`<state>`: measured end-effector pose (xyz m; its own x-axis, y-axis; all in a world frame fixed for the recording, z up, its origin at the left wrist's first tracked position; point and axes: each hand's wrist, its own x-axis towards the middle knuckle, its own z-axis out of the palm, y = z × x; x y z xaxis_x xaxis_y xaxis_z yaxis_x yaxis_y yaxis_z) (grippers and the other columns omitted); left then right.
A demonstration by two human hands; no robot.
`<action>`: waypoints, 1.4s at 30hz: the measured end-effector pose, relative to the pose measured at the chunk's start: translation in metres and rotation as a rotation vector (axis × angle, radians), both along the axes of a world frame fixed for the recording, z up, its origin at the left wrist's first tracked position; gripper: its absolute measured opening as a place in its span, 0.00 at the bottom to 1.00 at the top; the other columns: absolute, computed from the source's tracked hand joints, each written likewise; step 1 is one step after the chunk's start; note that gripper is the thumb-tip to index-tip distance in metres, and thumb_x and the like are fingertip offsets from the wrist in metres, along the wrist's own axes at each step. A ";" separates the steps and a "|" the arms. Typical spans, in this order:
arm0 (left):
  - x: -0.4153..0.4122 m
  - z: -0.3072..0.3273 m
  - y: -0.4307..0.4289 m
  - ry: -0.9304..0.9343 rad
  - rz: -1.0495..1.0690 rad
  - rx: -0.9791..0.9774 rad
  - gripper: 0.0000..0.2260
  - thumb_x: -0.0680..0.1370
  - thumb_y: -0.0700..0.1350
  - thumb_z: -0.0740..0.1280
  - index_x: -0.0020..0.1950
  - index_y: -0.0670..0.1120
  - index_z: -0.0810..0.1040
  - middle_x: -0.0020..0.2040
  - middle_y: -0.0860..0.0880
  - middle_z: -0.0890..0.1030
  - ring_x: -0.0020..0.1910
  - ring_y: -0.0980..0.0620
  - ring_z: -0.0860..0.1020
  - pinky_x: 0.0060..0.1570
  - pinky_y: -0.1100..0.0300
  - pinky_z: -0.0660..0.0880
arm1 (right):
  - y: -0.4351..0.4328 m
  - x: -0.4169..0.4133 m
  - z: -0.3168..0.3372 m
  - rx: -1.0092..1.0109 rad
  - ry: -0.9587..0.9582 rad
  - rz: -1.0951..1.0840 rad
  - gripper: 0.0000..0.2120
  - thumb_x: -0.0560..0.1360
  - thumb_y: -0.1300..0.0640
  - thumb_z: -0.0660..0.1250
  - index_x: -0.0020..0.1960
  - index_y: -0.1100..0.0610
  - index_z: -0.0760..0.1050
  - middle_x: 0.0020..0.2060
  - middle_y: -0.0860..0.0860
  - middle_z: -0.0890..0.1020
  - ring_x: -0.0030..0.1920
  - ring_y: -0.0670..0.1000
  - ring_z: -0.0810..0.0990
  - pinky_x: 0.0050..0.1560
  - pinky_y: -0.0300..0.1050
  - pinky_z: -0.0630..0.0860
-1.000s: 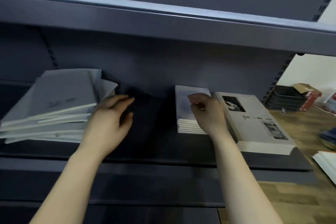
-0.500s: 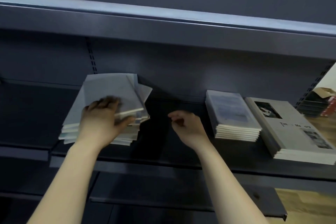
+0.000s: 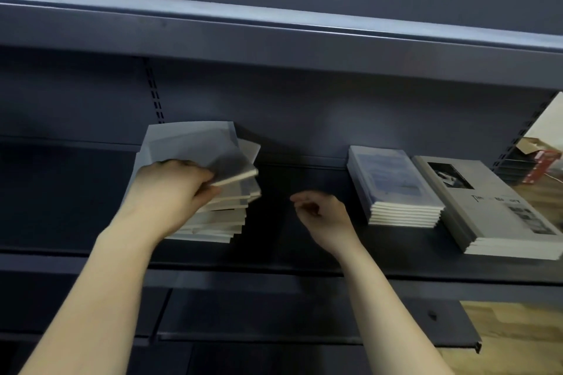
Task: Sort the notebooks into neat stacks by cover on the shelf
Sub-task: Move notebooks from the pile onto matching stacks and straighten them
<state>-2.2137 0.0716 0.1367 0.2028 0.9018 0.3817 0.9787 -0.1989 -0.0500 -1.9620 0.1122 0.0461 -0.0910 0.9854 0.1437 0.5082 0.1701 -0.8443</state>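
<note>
Your left hand (image 3: 170, 192) sat at centre left of the frame on the untidy pile of pale grey notebooks (image 3: 219, 216). Its fingers were curled over the topmost grey notebook (image 3: 198, 146) and its thumb was tucked under that notebook's near edge, lifting the edge off the ones beneath. The notebook was blurred, so its cover could not be read. The pile lay fanned and crooked on the dark grey metal shelf (image 3: 289, 262).

Your right hand (image 3: 326, 216) hovered just right of centre with its fingers loosely curled, holding nothing. It was between the pile and the neat stack of blue-covered notebooks (image 3: 393, 183), touching neither.

Just beside that stack, at the right edge, lay the stack of grey notebooks with a black-and-white photo cover (image 3: 487, 207). An open cardboard box (image 3: 530, 143) showed beyond the shelf's end at far right.
</note>
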 end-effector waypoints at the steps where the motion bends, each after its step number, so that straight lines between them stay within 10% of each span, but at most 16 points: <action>1: 0.004 0.002 0.000 -0.009 -0.017 0.072 0.13 0.78 0.56 0.58 0.49 0.50 0.79 0.43 0.52 0.79 0.43 0.48 0.77 0.34 0.58 0.70 | 0.000 0.002 0.000 -0.005 -0.006 0.001 0.13 0.77 0.60 0.65 0.54 0.44 0.80 0.47 0.39 0.82 0.48 0.34 0.78 0.42 0.20 0.69; 6: 0.033 0.016 -0.005 -0.266 -0.063 0.447 0.14 0.77 0.48 0.60 0.38 0.41 0.76 0.30 0.44 0.74 0.28 0.45 0.70 0.29 0.61 0.59 | -0.002 0.005 0.005 -0.021 0.044 0.026 0.10 0.77 0.56 0.65 0.53 0.42 0.79 0.44 0.37 0.81 0.46 0.36 0.79 0.45 0.26 0.71; 11: 0.068 0.016 -0.004 -0.896 -0.109 0.657 0.16 0.80 0.43 0.61 0.32 0.45 0.65 0.26 0.53 0.64 0.25 0.56 0.63 0.27 0.66 0.57 | -0.010 -0.002 0.017 -0.145 0.333 0.127 0.06 0.78 0.47 0.64 0.49 0.46 0.80 0.48 0.51 0.85 0.45 0.46 0.84 0.47 0.44 0.81; 19: 0.139 -0.021 0.002 -1.415 -0.089 0.674 0.07 0.81 0.41 0.55 0.52 0.40 0.70 0.43 0.51 0.76 0.40 0.61 0.74 0.41 0.69 0.68 | -0.026 0.004 0.051 -0.180 0.881 0.421 0.34 0.68 0.37 0.72 0.67 0.55 0.70 0.61 0.56 0.80 0.59 0.58 0.80 0.54 0.56 0.79; 25: 0.174 -0.039 0.000 -1.389 -0.177 0.647 0.05 0.79 0.38 0.57 0.54 0.42 0.66 0.44 0.56 0.73 0.43 0.65 0.75 0.41 0.74 0.69 | -0.027 0.026 0.052 -0.089 0.911 0.310 0.28 0.72 0.57 0.71 0.70 0.57 0.68 0.63 0.56 0.79 0.63 0.57 0.78 0.66 0.60 0.72; 31: 0.192 -0.057 0.006 -1.350 -0.245 0.480 0.12 0.79 0.47 0.60 0.60 0.43 0.67 0.52 0.52 0.76 0.50 0.64 0.75 0.47 0.69 0.72 | -0.024 0.061 0.049 -0.059 0.857 0.278 0.28 0.73 0.59 0.71 0.69 0.55 0.65 0.58 0.58 0.80 0.47 0.56 0.83 0.34 0.45 0.79; 42: 0.200 -0.107 0.031 -0.684 -0.180 -0.009 0.16 0.80 0.55 0.53 0.62 0.52 0.73 0.57 0.53 0.76 0.53 0.52 0.76 0.49 0.58 0.73 | 0.007 0.174 0.055 -0.030 0.493 -0.103 0.12 0.75 0.64 0.69 0.54 0.51 0.77 0.41 0.43 0.84 0.44 0.43 0.82 0.29 0.39 0.76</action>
<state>-2.0133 0.1029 0.0294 0.0667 0.8804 0.4695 0.7420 -0.3584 0.5666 -1.7878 0.1191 0.1009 0.0782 0.9901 0.1165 0.0605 0.1120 -0.9919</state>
